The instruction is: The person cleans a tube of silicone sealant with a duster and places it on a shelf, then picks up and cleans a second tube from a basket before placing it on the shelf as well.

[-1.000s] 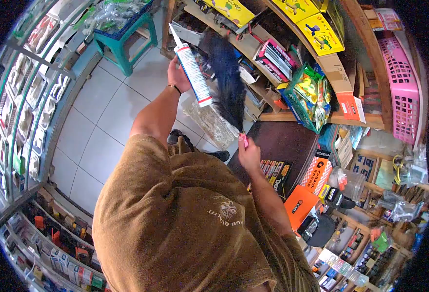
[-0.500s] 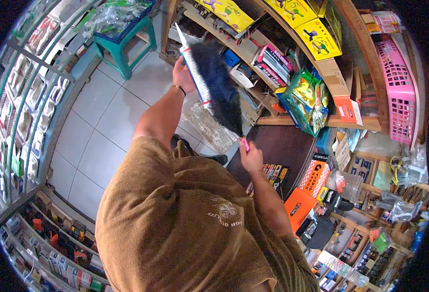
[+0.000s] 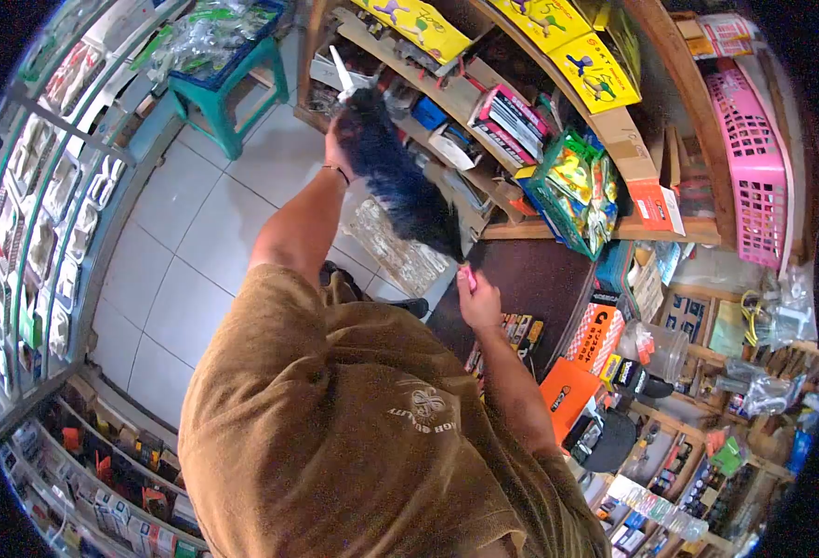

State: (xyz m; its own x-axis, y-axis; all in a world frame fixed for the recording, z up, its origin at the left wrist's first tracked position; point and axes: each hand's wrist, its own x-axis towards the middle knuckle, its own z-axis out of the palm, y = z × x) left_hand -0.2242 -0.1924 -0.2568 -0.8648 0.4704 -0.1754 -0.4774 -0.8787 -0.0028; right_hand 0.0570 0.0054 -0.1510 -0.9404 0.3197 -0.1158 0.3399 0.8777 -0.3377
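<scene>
Floor: laid with pale tiles (image 3: 182, 270); a green stool (image 3: 233, 112) is stood on it, loaded with clear bags (image 3: 214, 42).
Left hand (image 3: 338, 153): partly covered by dark feathers; curled on a nozzled tube (image 3: 339, 73), its exact closure hidden.
Tube: held upright at a tilt, the white nozzle seen above the hand; most of its body is hidden behind the duster.
Right hand (image 3: 479, 299): closed around a pink handle (image 3: 469, 277).
Duster (image 3: 396, 177): stretched from the handle up to the tube, across the front of it; a worn slab (image 3: 396, 249) is partly overlapped.
Shelves (image 3: 428, 79): filled with boxes; a green basket (image 3: 572, 191) of packets is seen nearby.
</scene>
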